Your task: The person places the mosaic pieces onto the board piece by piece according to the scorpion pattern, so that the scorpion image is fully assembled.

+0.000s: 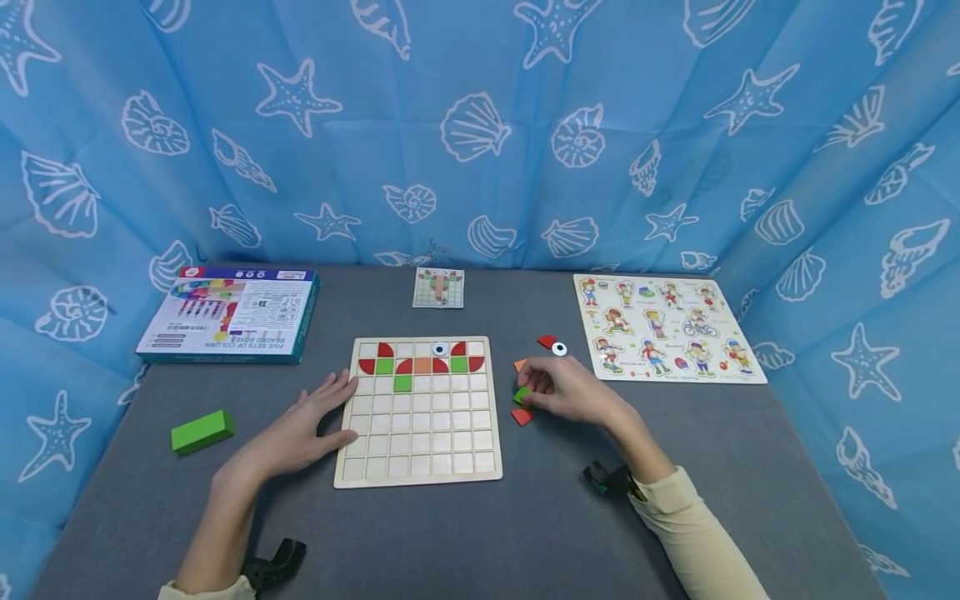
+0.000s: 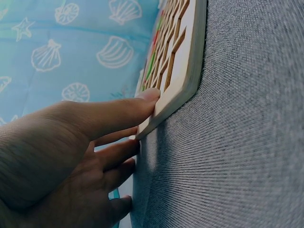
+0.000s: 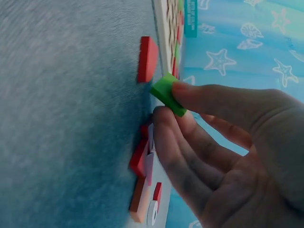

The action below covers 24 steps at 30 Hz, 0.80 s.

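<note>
Room to pass below grid board [image 1: 431,423] between forearms [image 1: 231,508], blocked along left edge by left hand [image 1: 296,433], crowded at right by right hand [image 1: 567,388] and red piece [image 1: 522,416].

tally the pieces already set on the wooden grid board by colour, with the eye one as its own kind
Red pieces: 6
Green pieces: 3
Orange piece: 1
Eye piece: 1
Total on the grid board: 11

Head view: from above the left hand [image 1: 303,425] and right hand [image 1: 573,392], facing forward and down. Each wrist view looks past its hand at close range; all views share the board [image 1: 420,425] between the hands.
</note>
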Motion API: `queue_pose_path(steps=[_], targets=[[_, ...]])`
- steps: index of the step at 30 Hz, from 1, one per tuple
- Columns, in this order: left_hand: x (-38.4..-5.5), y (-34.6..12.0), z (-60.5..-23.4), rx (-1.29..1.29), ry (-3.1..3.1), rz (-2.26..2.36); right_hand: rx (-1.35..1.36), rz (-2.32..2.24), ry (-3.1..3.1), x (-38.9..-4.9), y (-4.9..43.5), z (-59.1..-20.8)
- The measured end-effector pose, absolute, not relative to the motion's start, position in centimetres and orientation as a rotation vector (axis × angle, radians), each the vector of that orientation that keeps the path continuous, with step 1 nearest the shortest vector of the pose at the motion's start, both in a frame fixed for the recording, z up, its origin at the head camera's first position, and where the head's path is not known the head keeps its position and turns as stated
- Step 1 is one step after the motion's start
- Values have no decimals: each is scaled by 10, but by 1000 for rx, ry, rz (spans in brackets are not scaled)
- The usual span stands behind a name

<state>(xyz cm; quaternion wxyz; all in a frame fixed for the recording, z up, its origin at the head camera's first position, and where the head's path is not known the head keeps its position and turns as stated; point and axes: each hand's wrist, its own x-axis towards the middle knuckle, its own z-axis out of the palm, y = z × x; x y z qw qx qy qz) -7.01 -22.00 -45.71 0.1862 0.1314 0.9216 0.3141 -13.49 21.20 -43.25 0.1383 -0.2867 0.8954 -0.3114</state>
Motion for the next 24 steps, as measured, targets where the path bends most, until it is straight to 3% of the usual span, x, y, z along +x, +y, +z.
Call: queue_pose_path(steps=[12, 24], targets=[[-69, -220, -457, 378, 2603, 897, -844, -1127, 2539, -135, 169, -429], [-70, -221, -458, 368, 2599, 895, -834, -984, 2623, -148, 112, -438]])
